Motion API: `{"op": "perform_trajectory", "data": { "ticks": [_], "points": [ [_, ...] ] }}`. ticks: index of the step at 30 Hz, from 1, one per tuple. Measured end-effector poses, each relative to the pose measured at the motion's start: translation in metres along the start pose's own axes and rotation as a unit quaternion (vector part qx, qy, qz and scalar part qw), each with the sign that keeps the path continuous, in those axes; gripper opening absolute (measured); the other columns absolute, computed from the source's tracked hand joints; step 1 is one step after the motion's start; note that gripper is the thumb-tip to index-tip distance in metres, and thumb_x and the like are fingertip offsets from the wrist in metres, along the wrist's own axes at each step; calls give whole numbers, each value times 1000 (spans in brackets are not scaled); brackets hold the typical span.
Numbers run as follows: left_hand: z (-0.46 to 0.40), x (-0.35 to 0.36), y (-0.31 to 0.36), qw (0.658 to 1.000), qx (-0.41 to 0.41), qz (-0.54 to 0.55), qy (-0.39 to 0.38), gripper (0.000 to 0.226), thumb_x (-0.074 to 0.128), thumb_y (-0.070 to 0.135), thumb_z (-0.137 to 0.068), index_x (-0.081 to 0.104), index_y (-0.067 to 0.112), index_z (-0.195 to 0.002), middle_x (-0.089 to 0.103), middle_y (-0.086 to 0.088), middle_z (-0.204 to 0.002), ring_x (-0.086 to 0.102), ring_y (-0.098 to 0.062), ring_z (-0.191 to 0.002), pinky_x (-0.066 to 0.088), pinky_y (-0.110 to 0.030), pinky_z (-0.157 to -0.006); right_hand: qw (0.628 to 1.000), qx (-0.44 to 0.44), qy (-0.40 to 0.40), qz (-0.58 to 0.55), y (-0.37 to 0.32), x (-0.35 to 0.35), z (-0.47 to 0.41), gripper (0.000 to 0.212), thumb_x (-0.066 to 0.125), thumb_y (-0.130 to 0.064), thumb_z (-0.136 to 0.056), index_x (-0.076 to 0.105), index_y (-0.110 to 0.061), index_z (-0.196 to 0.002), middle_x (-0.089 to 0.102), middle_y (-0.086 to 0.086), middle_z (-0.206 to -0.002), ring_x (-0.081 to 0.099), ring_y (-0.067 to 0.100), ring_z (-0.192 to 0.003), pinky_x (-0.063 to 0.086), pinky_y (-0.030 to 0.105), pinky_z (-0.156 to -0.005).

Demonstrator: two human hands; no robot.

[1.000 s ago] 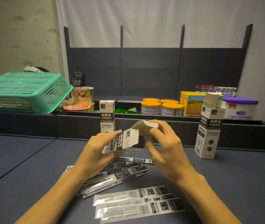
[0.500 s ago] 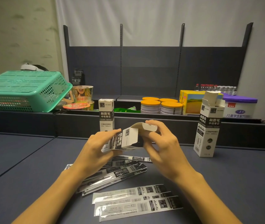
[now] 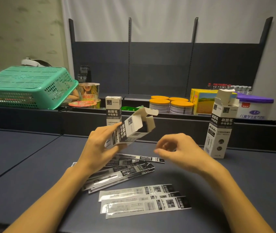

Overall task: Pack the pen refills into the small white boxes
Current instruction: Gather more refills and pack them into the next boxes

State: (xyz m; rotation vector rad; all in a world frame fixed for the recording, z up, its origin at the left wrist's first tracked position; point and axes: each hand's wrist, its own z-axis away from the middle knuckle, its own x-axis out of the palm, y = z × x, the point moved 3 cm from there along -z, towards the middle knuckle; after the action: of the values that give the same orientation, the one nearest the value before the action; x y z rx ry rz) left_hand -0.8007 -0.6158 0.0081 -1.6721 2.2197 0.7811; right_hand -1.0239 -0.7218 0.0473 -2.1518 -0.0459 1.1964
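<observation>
Hands up over the dark table (image 3: 33,165) in the head view, and the left hand (image 3: 100,145) has a small white box (image 3: 132,130) gripped by its lower half, tilted with its open mouth up and to the right, top flap standing clear. The right hand (image 3: 179,148) is just off to the right of that box, touching nothing, fingers loosely curled and a little blurred. Below the hands, a fanned heap of pen refills (image 3: 122,170) in dark-printed sleeves lies flat on the table, and nearer the camera a second batch of refill packs (image 3: 144,200) lies white side up, overlapping. Back by the ledge, a closed box (image 3: 113,108) stands upright just behind the held one; over on the right an open box (image 3: 221,125) stands upright with its flaps raised. Further back: green basket (image 3: 26,86) upside down on the left, orange-lidded tins (image 3: 171,105) in the middle.
</observation>
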Motion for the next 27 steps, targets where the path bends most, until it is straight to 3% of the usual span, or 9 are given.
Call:
{"op": "perform_trajectory", "data": {
  "ticks": [5, 8, 11, 14, 19, 23, 27],
  "points": [
    [0, 1, -3, 1000, -2, -10, -10, 66, 62, 47, -80, 49, 17, -138, 60, 0, -125, 53, -17, -111, 47, -50, -87, 966, 66, -246, 50, 11, 16, 7, 26, 74, -45, -80, 70, -24, -95, 69, -3, -85, 59, 4, -74, 45, 20, -67],
    [0, 1, -2, 1000, -1, -10, -11, 67, 62, 46, -80, 49, 15, -138, 61, -1, -126, 53, -18, -111, 47, -50, -87, 947, 83, -296, 88, 11, 23, 10, 35, 77, -47, -76, 67, -23, -99, 63, -4, -83, 56, 7, -76, 43, 22, -67],
    [0, 2, -2, 1000, 0, -10, -12, 66, 69, 39, -79, 49, 15, -137, 61, -2, -125, 53, -19, -111, 47, -51, -88, 938, 102, -319, 95, 12, 28, 11, 28, 77, -42, -77, 63, -25, -94, 59, -9, -79, 54, 8, -74, 41, 23, -66],
    [0, 3, -1, 1000, 2, -11, -12, 65, 69, 36, -78, 49, 15, -137, 61, -2, -125, 53, -19, -111, 47, -49, -88, 937, 108, -319, 98, 14, 30, 10, 22, 75, -42, -80, 61, -26, -86, 61, -9, -80, 57, 10, -79, 42, 24, -67],
    [1, 2, -4, 1000, 2, -12, -15, 65, 67, 36, -79, 47, 17, -138, 60, -1, -126, 53, -18, -109, 46, -44, -88, 960, 97, -251, 71, 15, 21, 7, 20, 75, -35, -82, 59, -23, -78, 56, -9, -71, 49, 7, -67, 41, 24, -64],
    [-1, 2, -5, 1000, -2, -20, -11, 66, 71, 30, -76, 50, 15, -137, 60, 0, -127, 53, -15, -110, 46, -40, -90, 982, 67, -163, -70, 9, 8, 5, 15, 74, -26, -84, 64, -16, -80, 67, -2, -74, 59, 4, -67, 47, 18, -62],
    [-1, 1, -3, 1000, -3, -17, -6, 66, 71, 33, -76, 51, 14, -136, 60, 0, -126, 52, -13, -110, 44, -34, -90, 947, 27, -60, -313, -4, -9, 7, 10, 68, -8, -87, 61, -2, -89, 72, 19, -85, 70, 29, -74, 54, 29, -57]
  ]
}}
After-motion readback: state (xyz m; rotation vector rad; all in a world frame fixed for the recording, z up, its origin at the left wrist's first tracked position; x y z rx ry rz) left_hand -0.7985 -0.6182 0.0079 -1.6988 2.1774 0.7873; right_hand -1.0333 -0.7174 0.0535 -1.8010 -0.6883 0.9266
